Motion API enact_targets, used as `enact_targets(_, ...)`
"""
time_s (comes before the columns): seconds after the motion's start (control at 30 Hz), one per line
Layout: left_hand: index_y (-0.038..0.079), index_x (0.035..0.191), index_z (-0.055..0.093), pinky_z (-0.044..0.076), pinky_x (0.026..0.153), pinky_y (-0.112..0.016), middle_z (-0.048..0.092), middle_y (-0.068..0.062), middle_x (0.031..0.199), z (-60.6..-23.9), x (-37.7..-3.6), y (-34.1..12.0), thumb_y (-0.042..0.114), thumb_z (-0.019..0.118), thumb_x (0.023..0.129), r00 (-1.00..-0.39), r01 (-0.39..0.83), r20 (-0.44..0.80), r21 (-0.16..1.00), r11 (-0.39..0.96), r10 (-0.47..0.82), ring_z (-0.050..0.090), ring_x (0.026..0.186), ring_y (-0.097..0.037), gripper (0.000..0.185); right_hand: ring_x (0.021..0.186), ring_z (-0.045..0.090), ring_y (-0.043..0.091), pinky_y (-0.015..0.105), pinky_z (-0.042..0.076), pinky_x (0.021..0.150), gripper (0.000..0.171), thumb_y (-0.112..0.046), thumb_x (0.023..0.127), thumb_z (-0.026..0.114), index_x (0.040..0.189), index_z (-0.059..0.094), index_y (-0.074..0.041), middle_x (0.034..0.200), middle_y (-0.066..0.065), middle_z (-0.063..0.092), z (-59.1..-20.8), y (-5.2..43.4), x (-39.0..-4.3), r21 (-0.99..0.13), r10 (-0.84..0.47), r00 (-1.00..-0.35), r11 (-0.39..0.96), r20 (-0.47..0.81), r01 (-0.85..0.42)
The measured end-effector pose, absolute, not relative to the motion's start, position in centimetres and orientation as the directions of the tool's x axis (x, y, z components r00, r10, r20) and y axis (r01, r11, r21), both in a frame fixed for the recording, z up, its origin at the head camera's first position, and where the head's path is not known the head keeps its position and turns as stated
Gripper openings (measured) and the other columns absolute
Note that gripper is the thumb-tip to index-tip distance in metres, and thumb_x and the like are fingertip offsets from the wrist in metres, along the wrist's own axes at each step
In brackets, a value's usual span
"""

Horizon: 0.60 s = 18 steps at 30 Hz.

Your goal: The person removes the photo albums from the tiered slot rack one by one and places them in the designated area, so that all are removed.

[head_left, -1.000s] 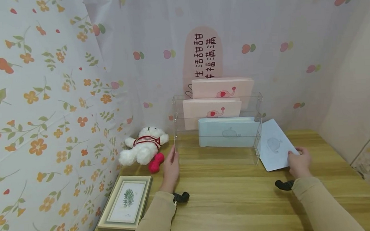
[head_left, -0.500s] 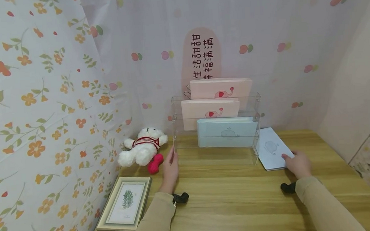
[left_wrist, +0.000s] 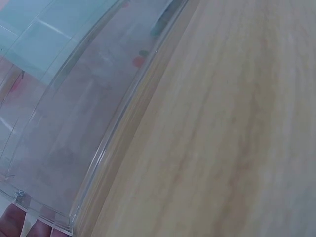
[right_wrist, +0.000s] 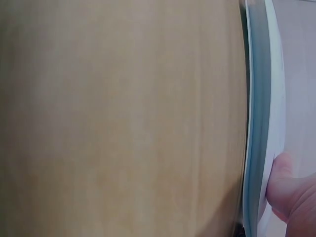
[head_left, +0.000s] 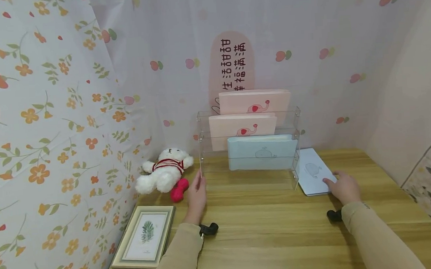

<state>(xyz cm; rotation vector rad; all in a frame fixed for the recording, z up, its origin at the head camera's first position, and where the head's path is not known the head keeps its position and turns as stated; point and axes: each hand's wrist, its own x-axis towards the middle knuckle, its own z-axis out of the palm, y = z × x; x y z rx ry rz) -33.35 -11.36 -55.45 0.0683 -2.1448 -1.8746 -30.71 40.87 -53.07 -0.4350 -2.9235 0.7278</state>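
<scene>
A clear acrylic tiered rack (head_left: 253, 175) stands at the back of the wooden table. In its tiers lean a light blue notebook (head_left: 252, 163) with a whale print and two pink elephant notebooks (head_left: 233, 128). My left hand (head_left: 196, 201) touches the rack's left side; in the left wrist view its fingertips (left_wrist: 12, 220) press against the panel. To the right of the rack, a pale blue whale notebook (head_left: 312, 169) lies on the table. My right hand (head_left: 344, 187) grips its right edge, thumb on the cover. Layered edges (right_wrist: 260, 113) show in the right wrist view; the other fingers are mostly hidden.
At the left lies a white plush toy (head_left: 167, 170) in a striped top, with a red bone-shaped piece (head_left: 179, 190) beside it. A framed leaf picture (head_left: 145, 237) lies near the left table edge. Patterned curtains (head_left: 150, 39) hang behind.
My right hand has lowered the pale blue notebook from a tilt until it lies flat on the table. My left hand has stayed at the rack's side.
</scene>
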Motion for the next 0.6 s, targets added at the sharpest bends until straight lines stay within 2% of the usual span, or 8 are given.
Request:
enact_targets(0.2, 0.021, 0.164, 0.055, 0.044, 0.131, -0.056, 0.055, -0.011, 0.168, -55.45, -33.34, -11.42, 0.025, 0.058, 0.116, -0.957, 0.153, 0.186, 0.976, 0.157, -0.223, 0.051, 0.156, -0.037, 0.049, 0.127, 0.051, 0.070, 0.077, 0.049, 0.103, 0.061, -0.036, 0.108, 0.064, 0.146, 0.053, 0.011, 0.141, 0.051, 0.054, -53.55, 40.88, -30.67, -0.476, 0.291, -0.954, 0.850, 0.069, 0.225)
enact_targets(0.6, 0.019, 0.165, 0.054, 0.041, 0.132, -0.056, 0.053, -0.012, 0.169, -55.71, -33.52, -11.50, 0.025, 0.057, 0.116, -0.959, 0.163, 0.191, 0.976, 0.143, -0.211, 0.048, 0.159, -0.037, 0.049, 0.132, 0.047, 0.068, 0.078, 0.047, 0.109, 0.062, -0.035, 0.109, 0.063, 0.148, 0.051, 0.012, 0.146, 0.051, 0.049, -53.54, 40.43, -30.46, -0.498, 0.320, -0.946, 0.829, 0.046, 0.256)
